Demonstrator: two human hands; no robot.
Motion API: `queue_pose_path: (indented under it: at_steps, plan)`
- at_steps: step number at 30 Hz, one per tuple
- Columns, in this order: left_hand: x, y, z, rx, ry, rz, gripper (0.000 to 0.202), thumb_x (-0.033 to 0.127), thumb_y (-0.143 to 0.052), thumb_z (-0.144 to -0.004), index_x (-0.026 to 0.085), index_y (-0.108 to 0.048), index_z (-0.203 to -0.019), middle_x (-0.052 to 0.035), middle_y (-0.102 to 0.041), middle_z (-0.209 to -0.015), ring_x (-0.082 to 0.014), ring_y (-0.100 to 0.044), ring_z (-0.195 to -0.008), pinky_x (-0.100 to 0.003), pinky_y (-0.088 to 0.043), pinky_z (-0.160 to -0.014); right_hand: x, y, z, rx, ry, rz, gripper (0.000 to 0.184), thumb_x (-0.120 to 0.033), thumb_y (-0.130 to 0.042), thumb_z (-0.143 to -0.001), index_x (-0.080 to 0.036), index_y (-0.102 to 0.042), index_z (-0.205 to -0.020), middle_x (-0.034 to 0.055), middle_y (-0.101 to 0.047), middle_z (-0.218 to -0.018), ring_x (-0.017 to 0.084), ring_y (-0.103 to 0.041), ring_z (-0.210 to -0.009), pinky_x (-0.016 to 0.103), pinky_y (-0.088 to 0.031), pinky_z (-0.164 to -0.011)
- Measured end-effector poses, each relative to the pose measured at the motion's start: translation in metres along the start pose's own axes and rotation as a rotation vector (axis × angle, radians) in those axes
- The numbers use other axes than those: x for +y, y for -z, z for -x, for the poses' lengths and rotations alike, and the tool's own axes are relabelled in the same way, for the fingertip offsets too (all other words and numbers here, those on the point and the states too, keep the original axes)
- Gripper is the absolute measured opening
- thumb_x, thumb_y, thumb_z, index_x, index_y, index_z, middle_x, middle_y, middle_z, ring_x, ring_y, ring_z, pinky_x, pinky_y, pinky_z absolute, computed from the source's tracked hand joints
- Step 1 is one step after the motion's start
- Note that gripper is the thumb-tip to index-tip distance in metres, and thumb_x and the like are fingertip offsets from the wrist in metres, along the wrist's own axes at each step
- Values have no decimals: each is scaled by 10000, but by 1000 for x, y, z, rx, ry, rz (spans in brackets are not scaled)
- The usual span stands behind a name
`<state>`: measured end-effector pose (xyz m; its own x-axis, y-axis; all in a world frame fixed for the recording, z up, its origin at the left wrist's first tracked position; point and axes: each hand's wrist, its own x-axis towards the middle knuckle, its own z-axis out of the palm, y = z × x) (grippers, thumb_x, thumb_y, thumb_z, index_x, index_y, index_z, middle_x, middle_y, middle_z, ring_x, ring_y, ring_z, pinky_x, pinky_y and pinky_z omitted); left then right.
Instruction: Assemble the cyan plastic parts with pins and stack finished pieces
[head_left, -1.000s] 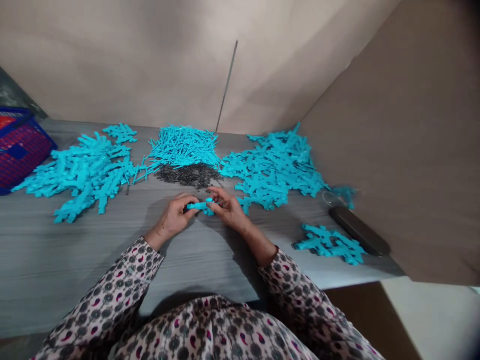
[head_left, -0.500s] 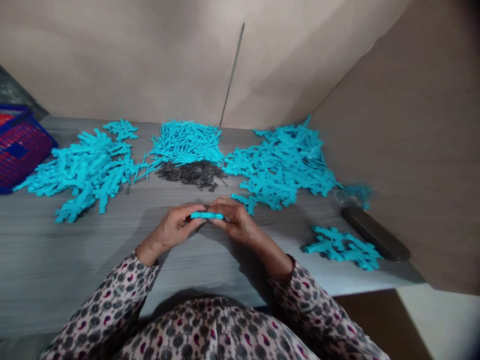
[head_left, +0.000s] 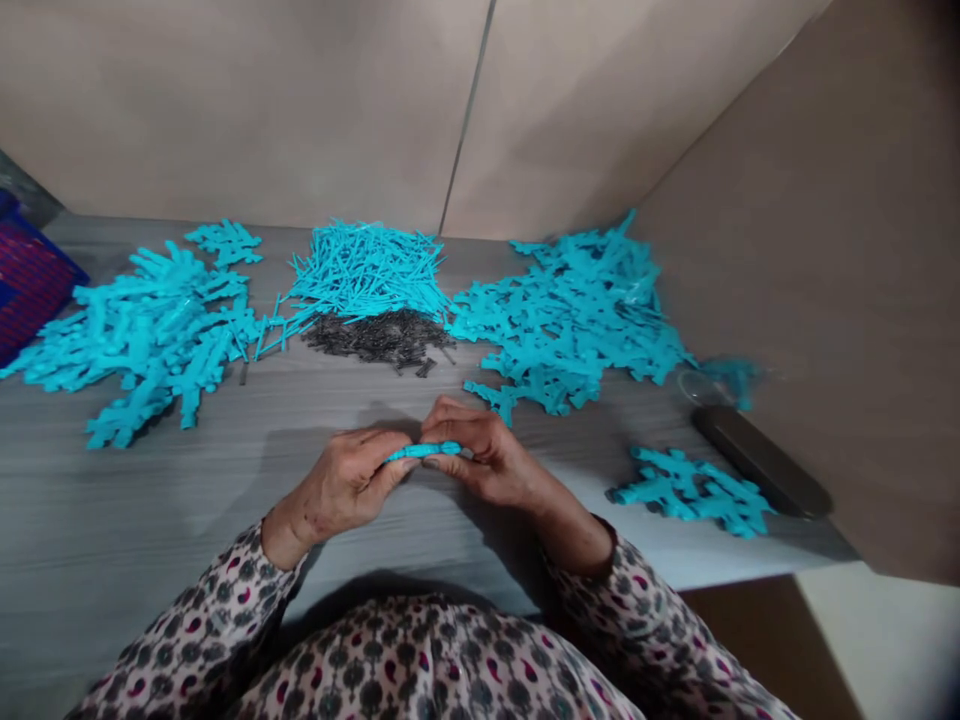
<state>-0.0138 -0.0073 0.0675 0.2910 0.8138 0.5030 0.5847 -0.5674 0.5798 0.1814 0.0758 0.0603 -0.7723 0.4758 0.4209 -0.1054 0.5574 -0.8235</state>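
A slim turquoise plastic bar (head_left: 424,451) is pinched end to end between the curled fingers (head_left: 373,447) of the left hand (head_left: 341,487) and those of the right hand (head_left: 487,462), both closed firmly around it, over a grey wood-grain table (head_left: 112,490). Beyond the hands, a heap of thin turquoise sticks (head_left: 367,272) is bordered by matte dark grey bits (head_left: 379,338). Branched turquoise plastic runners (head_left: 562,320) are piled on either side, and a smaller cluster (head_left: 690,492) is spread beside a black oblong case (head_left: 761,462)
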Motion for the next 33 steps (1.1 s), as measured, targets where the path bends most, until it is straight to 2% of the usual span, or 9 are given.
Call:
queue_pose_path:
  at_steps: [4, 9, 14, 19, 26, 29, 33]
  plan:
    - [1, -5, 2, 26, -7, 9, 198, 226, -510, -962, 159, -636, -826, -27, -656, -702, -123, -587, -616, -225, -437, -590, -2, 0, -2, -12, -21, -55, 303, -422, -539, -965, -166, -661, -860, 50, -626, -788, 171, -562, -779, 323, -460, -753]
    - [-6, -7, 1, 5, 21, 34, 190, 239, -515, -962, 158, -668, -882, -48, -678, -755, -132, -611, -659, -229, -469, -621, 1, 1, -3, -12, -46, -27, 357, -464, -513, -968, -164, -668, -855, 58, -637, -798, 169, -579, -794, 305, -465, -756]
    - [-6, -9, 0, 130, 33, 94, 138, 212, -591, -921, 162, -684, -1009, -79, -720, -848, -147, -669, -740, -234, -529, -670, -1, 4, -2, -17, -25, 33, 364, -476, -496, -970, -165, -667, -888, 68, -637, -824, 172, -591, -821, 302, -478, -768]
    - [1, -9, 0, 213, 31, 120, 119, 151, -626, -879, 155, -709, -964, -78, -726, -827, -146, -676, -733, -226, -529, -656, -6, 4, -1, -44, -31, 43, 330, -456, -491, -980, -164, -644, -958, 68, -637, -852, 171, -593, -828, 295, -475, -761]
    - [9, -11, -1, 198, 110, 135, 85, 172, -619, -881, 139, -695, -861, -33, -649, -668, -118, -582, -589, -219, -449, -551, 0, -3, 3, 34, -70, -54, 298, -407, -518, -976, -161, -639, -857, 49, -632, -776, 154, -572, -735, 281, -461, -705]
    - [4, -12, 0, 184, 143, 151, 89, 177, -614, -884, 142, -695, -877, -42, -664, -704, -126, -599, -625, -223, -458, -577, 2, -4, 1, 60, -99, -97, 325, -425, -538, -964, -155, -644, -819, 49, -634, -754, 150, -577, -717, 273, -463, -680]
    - [-4, -11, 2, 176, 174, 220, 101, 204, -623, -885, 154, -710, -900, -49, -690, -750, -136, -627, -667, -221, -483, -607, 0, 0, -2, 34, -134, -106, 365, -490, -566, -934, -154, -660, -825, 51, -648, -766, 153, -601, -725, 264, -475, -667]
